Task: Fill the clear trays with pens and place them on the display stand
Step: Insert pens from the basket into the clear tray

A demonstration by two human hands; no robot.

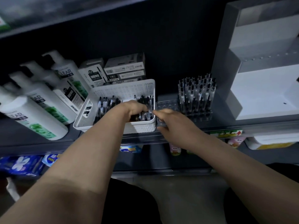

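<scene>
A white perforated basket [126, 89] on the shelf holds several loose black pens [105, 105]. My left hand [135, 109] reaches into its right side, fingers curled around a bunch of pens. Right of the basket lies an empty clear tray [167, 105] with rows of holes. My right hand [173, 122] covers the tray's front part, its index finger stretched toward the basket rim; whether it grips the tray I cannot tell. Further right, a second clear tray [199, 114] stands full of upright pens. The white stepped display stand [265, 92] rises at the far right.
White shampoo bottles [40, 101] lean at the left of the shelf. Pen boxes [123, 68] are stacked behind the basket. The shelf edge [226, 126] carries a price label; lower shelves hold small packaged goods.
</scene>
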